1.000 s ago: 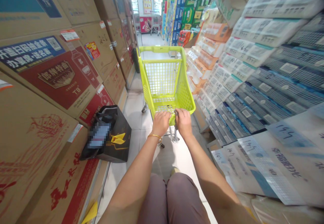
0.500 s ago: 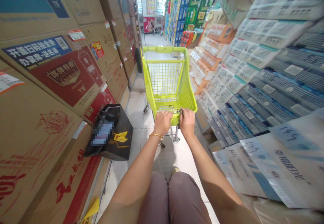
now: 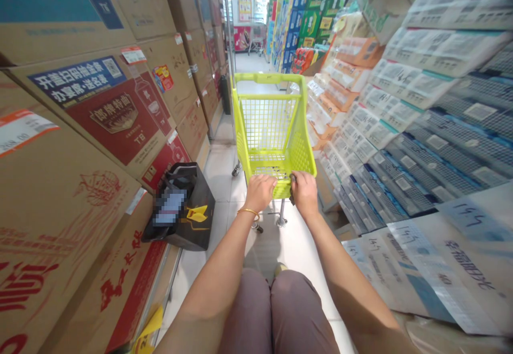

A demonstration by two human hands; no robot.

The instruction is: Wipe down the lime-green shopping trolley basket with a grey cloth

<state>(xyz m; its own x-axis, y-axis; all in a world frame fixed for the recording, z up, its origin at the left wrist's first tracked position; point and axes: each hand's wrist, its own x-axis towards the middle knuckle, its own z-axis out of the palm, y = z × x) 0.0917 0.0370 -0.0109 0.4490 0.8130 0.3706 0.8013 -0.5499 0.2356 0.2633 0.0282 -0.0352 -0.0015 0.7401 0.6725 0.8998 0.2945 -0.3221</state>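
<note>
A lime-green shopping cart [image 3: 269,124] on metal legs with casters stands in front of my knees, its basket bare inside. My left hand [image 3: 261,191], with a gold bracelet at the wrist, is closed over the near rim of the cart. On the same rim, a little to the right, my right hand [image 3: 303,191] is closed too. A small dark item [image 3: 292,187] shows at the inner side of the right hand; I cannot make out what it is. Both arms stretch forward above my thighs.
Stacked cardboard cartons [image 3: 116,113] wall the left side. A black bag [image 3: 186,207] stands on the floor against them. Wrapped tissue packs [image 3: 401,81] and grey-blue packs [image 3: 401,175] slope up on the right. Green boxes [image 3: 310,23] are piled farther along the tiled aisle.
The whole view has shifted slightly, so the cart, shelves and hands sit a little farther right. Both hands stay on the cart's rim.
</note>
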